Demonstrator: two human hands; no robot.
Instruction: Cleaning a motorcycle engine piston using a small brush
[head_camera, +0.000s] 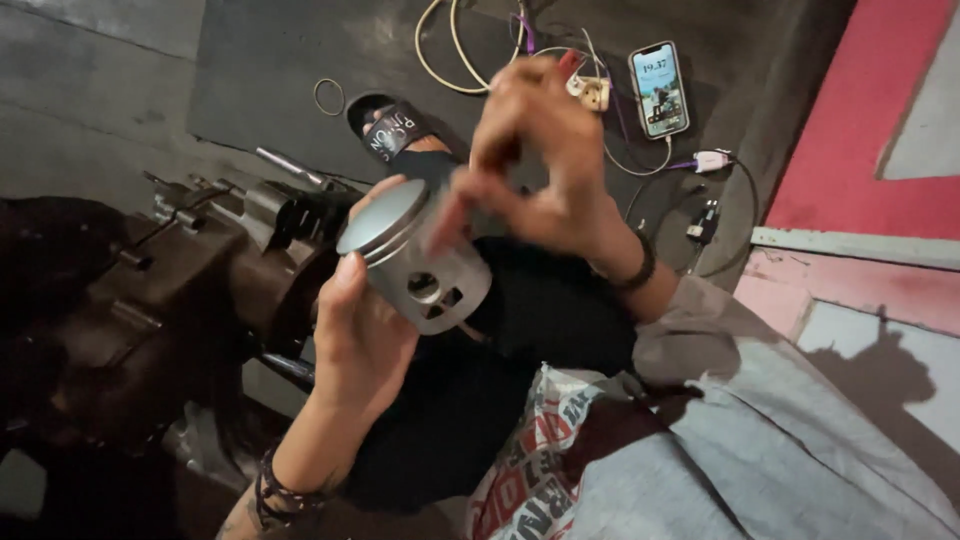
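My left hand (355, 330) grips a grey metal piston (415, 262) from below, its flat crown tilted up and to the left and its pin hole facing me. My right hand (540, 165) hovers just above and to the right of the piston, fingers pinched together; whether something small sits between the fingertips I cannot tell. One finger of that hand reaches down to the piston's upper edge. Both wrists carry dark bracelets.
A dark, greasy engine block (170, 300) sits at the left on the concrete floor. Beyond the hands lie a sandalled foot (392, 130), a thin metal ring (329, 96), looped cables (450, 55), a lit phone (659, 88) and a charger plug (712, 160). Pink-and-white wall (860, 150) at right.
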